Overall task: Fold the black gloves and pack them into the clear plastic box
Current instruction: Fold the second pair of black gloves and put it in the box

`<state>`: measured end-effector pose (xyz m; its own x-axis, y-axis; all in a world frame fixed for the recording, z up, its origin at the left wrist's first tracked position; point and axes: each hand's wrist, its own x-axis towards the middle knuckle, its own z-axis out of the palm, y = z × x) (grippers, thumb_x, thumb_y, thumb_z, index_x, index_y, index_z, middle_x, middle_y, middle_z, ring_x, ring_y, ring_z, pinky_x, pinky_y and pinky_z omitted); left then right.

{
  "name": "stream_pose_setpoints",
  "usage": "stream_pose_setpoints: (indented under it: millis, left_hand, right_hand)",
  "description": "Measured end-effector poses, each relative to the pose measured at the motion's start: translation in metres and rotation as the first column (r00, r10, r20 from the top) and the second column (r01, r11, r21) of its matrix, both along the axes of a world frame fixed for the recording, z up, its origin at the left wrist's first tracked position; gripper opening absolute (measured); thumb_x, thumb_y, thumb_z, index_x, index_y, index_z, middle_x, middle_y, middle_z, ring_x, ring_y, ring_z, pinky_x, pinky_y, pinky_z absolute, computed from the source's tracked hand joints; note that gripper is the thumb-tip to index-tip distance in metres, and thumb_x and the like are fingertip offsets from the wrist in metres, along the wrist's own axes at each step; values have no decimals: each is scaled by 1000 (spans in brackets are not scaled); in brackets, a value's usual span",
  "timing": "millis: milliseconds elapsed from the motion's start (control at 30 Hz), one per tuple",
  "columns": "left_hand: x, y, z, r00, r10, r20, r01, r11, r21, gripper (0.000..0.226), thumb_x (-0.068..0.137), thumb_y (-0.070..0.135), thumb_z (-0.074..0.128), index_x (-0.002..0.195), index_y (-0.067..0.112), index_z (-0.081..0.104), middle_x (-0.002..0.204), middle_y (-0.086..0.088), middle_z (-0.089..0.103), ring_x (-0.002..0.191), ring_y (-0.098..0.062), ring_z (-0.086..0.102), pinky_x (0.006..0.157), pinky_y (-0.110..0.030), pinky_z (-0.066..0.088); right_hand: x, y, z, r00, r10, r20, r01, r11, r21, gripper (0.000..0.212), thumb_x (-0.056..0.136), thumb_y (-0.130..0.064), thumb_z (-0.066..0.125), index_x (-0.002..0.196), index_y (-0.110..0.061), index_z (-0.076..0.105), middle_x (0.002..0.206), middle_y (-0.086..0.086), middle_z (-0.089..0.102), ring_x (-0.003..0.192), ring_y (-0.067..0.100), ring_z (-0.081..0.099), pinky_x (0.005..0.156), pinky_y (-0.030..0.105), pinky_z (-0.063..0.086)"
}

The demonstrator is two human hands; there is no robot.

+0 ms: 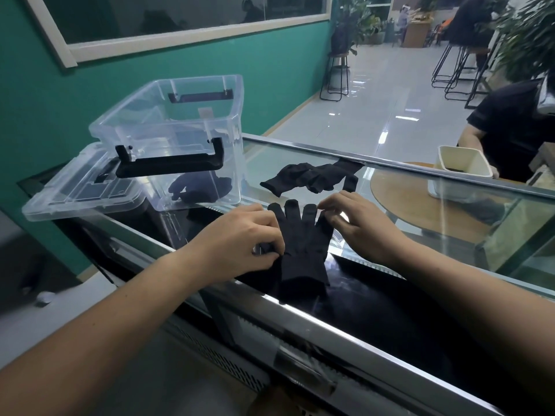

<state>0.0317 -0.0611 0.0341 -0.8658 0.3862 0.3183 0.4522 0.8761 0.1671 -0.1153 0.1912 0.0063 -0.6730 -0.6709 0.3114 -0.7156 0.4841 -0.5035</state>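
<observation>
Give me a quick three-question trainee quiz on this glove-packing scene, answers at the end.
1. True or false: the clear plastic box is empty.
2. The left hand grips the flat black glove at its: A) cuff, B) thumb side, C) fingertips.
3. Fill in: seen from the person, the pile of black gloves lies ___ the flat black glove.
Key: 1 false, a folded glove lies inside; 2 B; 3 beyond.

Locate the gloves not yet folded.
In the head view, the loose gloves lie on the glass counter, just beyond the flat glove and right of the clear plastic box.
</observation>
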Motion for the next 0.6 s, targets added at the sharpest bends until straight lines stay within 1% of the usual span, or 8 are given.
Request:
stream_pose_setpoints:
  millis: [133, 200, 333, 400, 467, 533, 600]
  left_hand:
    - [6, -6, -4, 1000, 14, 13, -14, 1000, 23, 8, 91, 23, 79, 96, 29, 81, 100, 16, 69, 95, -15, 64, 85, -35, 53]
    - [8, -5, -6, 1000, 16, 15, -16, 1000, 23, 8, 92, 23, 77, 97, 28, 80, 102, 16, 70, 95, -14, 64, 87, -36, 53]
    - [14, 3, -9, 998, 65, 0, -65, 996, 62, 11, 92, 31, 65, 95, 26, 75, 100, 15, 69, 96, -15, 65, 91, -38, 52]
    - [19, 10, -13, 990, 138, -24, -134, 982, 132, 15, 96, 34, 61, 96, 26, 73, 104, 16, 68, 101, -14, 64, 96, -40, 51]
    - [25, 18, -16, 982, 188, -37, -173, 953, 247, 16, 100, 36, 61, 100, 26, 73, 110, 17, 66, 108, -13, 63, 101, -39, 50]
    - [29, 26, -18, 987, 162, -4, -153, 941, 302, 19, 102, 44, 66, 110, 29, 74, 118, 20, 64, 117, -11, 62, 106, -35, 48]
    - [31, 31, -20, 991, 116, 64, -130, 948, 291, 27, 101, 54, 67, 118, 35, 76, 123, 22, 62, 122, -9, 60, 109, -31, 44]
  right_hand:
    - [1, -1, 1, 1000, -2, -4, 2, 1000, 11, 20, 109, -27, 56, 123, -22, 70, 111, -13, 63, 110, 16, 59, 95, 34, 47]
    - [1, -1, 2, 1000, 0, -5, 0, 1000, 16, 20, 109, -30, 57, 122, -22, 70, 111, -12, 63, 109, 16, 58, 95, 35, 47]
    - [3, -1, 3, 1000, 5, -11, -5, 1000, 21, 25, 107, -40, 55, 118, -23, 70, 110, -11, 64, 107, 14, 58, 94, 36, 49]
    - [3, -1, 2, 1000, 8, -20, -7, 1000, 28, 26, 105, -42, 56, 118, -24, 69, 111, -11, 65, 107, 15, 58, 95, 36, 49]
    - [2, -1, 0, 999, 18, -42, -17, 999, 30, 26, 104, -44, 58, 119, -25, 68, 110, -12, 64, 107, 16, 58, 95, 38, 50]
    - [2, -1, -1, 997, 28, -65, -27, 1000, 16, 24, 102, -42, 62, 120, -26, 68, 109, -11, 64, 107, 16, 58, 95, 40, 51]
    - [3, -1, -3, 995, 30, -97, -31, 999, -14, 22, 101, -36, 66, 120, -25, 68, 109, -10, 64, 105, 18, 59, 95, 42, 51]
